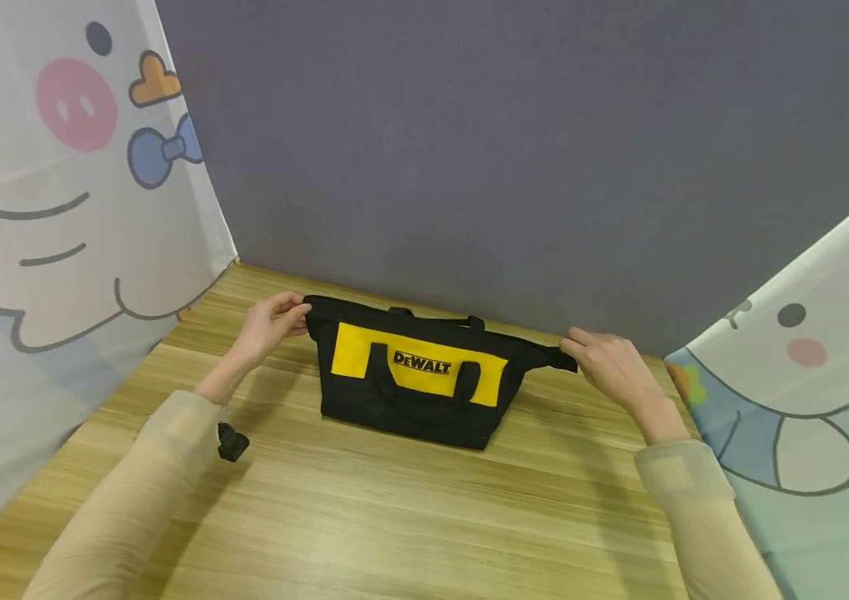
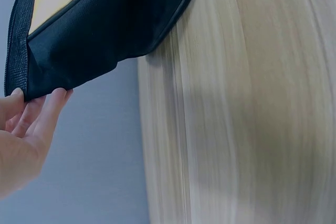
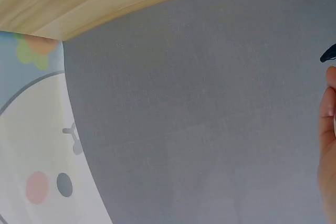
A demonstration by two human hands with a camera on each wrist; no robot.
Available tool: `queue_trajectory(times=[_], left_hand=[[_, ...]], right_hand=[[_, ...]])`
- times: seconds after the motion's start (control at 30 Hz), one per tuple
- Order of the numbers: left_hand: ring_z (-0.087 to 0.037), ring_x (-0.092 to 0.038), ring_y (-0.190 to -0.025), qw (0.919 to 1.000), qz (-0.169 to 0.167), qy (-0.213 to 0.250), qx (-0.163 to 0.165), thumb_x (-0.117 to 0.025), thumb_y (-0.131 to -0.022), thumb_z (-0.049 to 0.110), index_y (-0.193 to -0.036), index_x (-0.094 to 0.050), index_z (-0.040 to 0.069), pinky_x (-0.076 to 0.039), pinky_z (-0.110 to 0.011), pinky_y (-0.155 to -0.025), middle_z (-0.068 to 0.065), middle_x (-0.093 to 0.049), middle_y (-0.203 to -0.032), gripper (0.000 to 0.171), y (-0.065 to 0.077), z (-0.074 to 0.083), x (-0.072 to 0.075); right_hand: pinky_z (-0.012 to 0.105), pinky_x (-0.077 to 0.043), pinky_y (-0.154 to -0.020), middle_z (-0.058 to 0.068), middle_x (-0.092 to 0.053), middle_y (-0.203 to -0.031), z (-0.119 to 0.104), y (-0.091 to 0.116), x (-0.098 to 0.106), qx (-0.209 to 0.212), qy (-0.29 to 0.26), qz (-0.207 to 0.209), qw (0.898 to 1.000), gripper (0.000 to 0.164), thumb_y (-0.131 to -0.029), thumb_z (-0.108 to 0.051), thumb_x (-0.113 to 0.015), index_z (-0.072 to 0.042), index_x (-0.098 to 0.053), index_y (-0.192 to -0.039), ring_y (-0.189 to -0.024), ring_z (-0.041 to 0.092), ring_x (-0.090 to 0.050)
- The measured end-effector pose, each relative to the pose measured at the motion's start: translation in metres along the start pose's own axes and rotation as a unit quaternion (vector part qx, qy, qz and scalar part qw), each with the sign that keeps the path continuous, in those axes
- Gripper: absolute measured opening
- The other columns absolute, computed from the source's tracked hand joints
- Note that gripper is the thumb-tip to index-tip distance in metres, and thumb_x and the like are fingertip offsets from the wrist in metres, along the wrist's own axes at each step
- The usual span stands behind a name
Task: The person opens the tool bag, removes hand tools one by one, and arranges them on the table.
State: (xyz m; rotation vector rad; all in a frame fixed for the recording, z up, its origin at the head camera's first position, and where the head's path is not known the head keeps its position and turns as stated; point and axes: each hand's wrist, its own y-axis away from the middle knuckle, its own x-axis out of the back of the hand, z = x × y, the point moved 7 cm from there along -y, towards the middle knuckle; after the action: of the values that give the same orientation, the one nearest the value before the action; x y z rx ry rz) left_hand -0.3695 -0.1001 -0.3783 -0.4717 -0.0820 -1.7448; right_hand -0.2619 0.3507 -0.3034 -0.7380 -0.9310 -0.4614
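A black and yellow DeWalt tool bag (image 1: 424,379) stands on the wooden table, its logo panel and one strap handle facing me. At its top left corner, my left hand (image 1: 267,329) pinches the zippered edge between thumb and fingers. The left wrist view shows this hold close up, with the thumb at the zipper band (image 2: 19,61) and fingertips under the fabric. My right hand (image 1: 607,367) grips the black end tab (image 1: 561,358) at the bag's top right. In the right wrist view only part of that hand (image 3: 328,129) shows, by the tab's dark tip. The bag's inside is hidden.
A grey panel (image 1: 469,167) rises right behind the bag along the back edge of the table (image 1: 394,517). Cartoon-printed cloths hang at the left (image 1: 79,250) and right (image 1: 814,400). A small black piece (image 1: 232,442) shows beside my left cuff.
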Motion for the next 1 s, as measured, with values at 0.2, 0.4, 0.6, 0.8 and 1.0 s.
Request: queue_trajectory(times=[0.2,0.4,0.6,0.8,1.0], left_hand=[[-0.020,-0.066,-0.089,0.9999,-0.004,0.006,0.012,-0.049,-0.098,0.021,-0.116,-0.054,-0.005,-0.055,-0.038,-0.084,-0.019,-0.055,-0.104,0.032,0.001,0.002,0.003],[-0.017,-0.066,-0.087,0.9997,-0.004,0.014,0.021,-0.050,-0.097,0.021,-0.119,-0.053,-0.005,-0.055,-0.034,-0.083,-0.024,-0.057,-0.112,0.034,0.000,-0.001,0.002],[-0.017,-0.066,-0.088,0.9995,0.000,0.026,0.016,-0.051,-0.097,0.022,-0.123,-0.051,-0.006,-0.054,-0.039,-0.085,-0.025,-0.056,-0.115,0.038,0.000,-0.004,0.001],[-0.038,-0.061,-0.103,0.9993,-0.006,0.031,0.018,-0.050,-0.097,0.026,-0.128,-0.046,-0.004,-0.052,-0.042,-0.089,-0.025,-0.051,-0.123,0.044,0.003,-0.002,0.000],[-0.040,-0.056,-0.112,0.9991,-0.011,0.036,0.019,-0.049,-0.097,0.027,-0.132,-0.044,-0.003,-0.052,-0.038,-0.090,-0.026,-0.049,-0.129,0.046,0.007,0.002,0.002]], right_hand=[[0.020,-0.016,-0.049,-0.004,-0.032,-0.070,0.000,0.003,-0.001,-0.010,-0.001,-0.012,1.000,0.027,-0.079,0.013,-0.049,-0.013,-0.045,-0.075,-0.053,0.007,-0.018],[0.019,-0.015,-0.049,-0.003,-0.032,-0.069,-0.001,0.009,-0.004,-0.012,0.003,-0.007,1.000,0.026,-0.082,0.010,-0.051,-0.013,-0.043,-0.072,-0.054,0.007,-0.017],[0.017,-0.014,-0.048,-0.003,-0.032,-0.068,-0.004,0.011,-0.003,-0.009,-0.002,0.006,1.000,0.024,-0.084,0.005,-0.053,-0.013,-0.043,-0.070,-0.052,0.006,-0.016],[0.017,-0.016,-0.046,-0.004,-0.036,-0.068,-0.006,0.014,-0.005,-0.008,-0.004,0.005,1.000,0.021,-0.083,0.000,-0.059,-0.012,-0.047,-0.072,-0.050,0.005,-0.020],[0.017,-0.018,-0.046,-0.003,-0.039,-0.070,-0.006,0.014,-0.003,-0.009,-0.002,0.000,1.000,0.017,-0.082,0.003,-0.057,-0.011,-0.050,-0.075,-0.050,0.005,-0.022]])
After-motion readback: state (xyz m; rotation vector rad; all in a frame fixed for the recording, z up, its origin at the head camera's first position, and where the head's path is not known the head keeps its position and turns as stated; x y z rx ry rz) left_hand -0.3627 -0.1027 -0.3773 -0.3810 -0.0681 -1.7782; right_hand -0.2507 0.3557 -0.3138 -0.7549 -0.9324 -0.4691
